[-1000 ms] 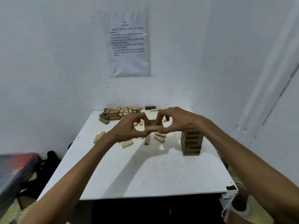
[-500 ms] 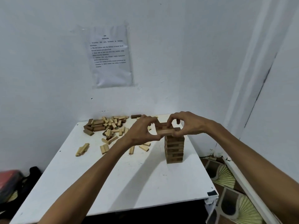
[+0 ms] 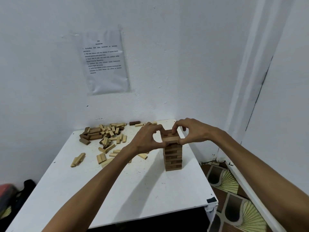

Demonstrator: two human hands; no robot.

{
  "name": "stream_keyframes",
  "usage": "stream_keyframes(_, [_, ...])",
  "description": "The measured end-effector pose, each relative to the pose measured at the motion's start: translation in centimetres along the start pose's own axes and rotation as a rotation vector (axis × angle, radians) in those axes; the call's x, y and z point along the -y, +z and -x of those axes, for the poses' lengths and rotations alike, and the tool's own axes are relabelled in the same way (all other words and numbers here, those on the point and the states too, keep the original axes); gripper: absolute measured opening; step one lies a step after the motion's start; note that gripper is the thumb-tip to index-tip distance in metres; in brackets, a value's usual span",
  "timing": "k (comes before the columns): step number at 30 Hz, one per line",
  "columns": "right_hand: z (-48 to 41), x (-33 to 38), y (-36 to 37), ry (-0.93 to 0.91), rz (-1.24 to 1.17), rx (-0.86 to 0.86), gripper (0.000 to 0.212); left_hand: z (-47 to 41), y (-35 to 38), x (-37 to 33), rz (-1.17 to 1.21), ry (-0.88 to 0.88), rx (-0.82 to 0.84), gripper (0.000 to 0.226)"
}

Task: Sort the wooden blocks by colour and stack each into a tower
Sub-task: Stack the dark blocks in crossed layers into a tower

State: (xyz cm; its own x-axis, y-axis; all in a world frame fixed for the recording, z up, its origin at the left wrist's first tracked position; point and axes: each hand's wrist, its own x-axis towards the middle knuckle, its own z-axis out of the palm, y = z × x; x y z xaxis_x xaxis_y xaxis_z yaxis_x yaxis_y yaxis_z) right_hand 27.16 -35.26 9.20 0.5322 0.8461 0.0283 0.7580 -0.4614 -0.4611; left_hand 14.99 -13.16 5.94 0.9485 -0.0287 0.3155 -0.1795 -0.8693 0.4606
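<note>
A tower of brown wooden blocks [image 3: 173, 157] stands on the right half of the white table [image 3: 117, 195]. On its top lies a layer of brown blocks [image 3: 170, 137], held between both hands. My left hand [image 3: 147, 138] pinches the layer's left end with thumb and fingers. My right hand [image 3: 190, 131] pinches its right end, fingertips on top. A loose pile of light and brown blocks [image 3: 103, 133] lies at the table's back left, with more light blocks [image 3: 102, 159] scattered nearer.
A single dark block [image 3: 134, 123] lies by the back wall. A printed sheet [image 3: 105, 61] hangs on the wall. The table's right edge runs close beside the tower, above a patterned floor [image 3: 234, 190]. A dark bag [image 3: 18, 195] sits low left.
Both hands carried the brown layer rightward from mid-table and brought it down onto the tower's top. The view shifted right.
</note>
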Motion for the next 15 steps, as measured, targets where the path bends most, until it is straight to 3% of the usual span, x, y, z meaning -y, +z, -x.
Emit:
stream_keyframes(9, [0.16,-0.15,0.12,-0.005,0.006,0.011,0.036,0.06,0.36,0.08,-0.008,-0.01,0.017,0.056])
stream_keyframes(15, [0.18,-0.42,0.22,-0.002,0.008,0.01,0.037,-0.06,0.5,0.15,-0.012,-0.004,0.02,0.053])
